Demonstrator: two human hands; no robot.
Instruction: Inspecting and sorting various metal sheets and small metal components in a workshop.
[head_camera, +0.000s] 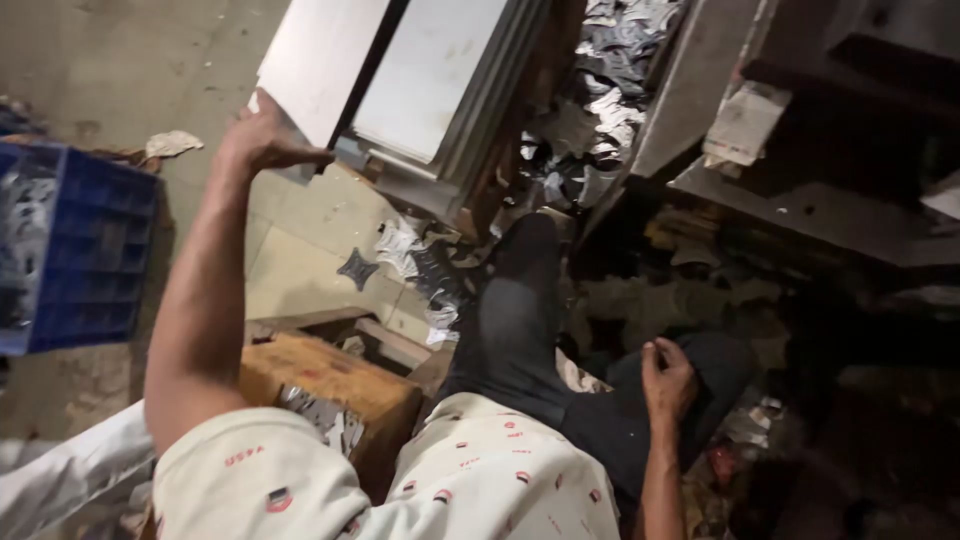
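The left hand (262, 140) is gripping the lower corner of a pale metal sheet (325, 60) at eleven o'clock, likely steadying it where it is leaning with a second sheet (430, 75) against a dark rack. The right hand (668, 378), at four o'clock, is resting loosely curled and empty on the person's dark trouser knee. One blue crate (85, 250) is sitting at nine o'clock, one wooden block (335, 385) at six. Silvery offcuts (600, 110) are piling up at one o'clock, too jumbled to count.
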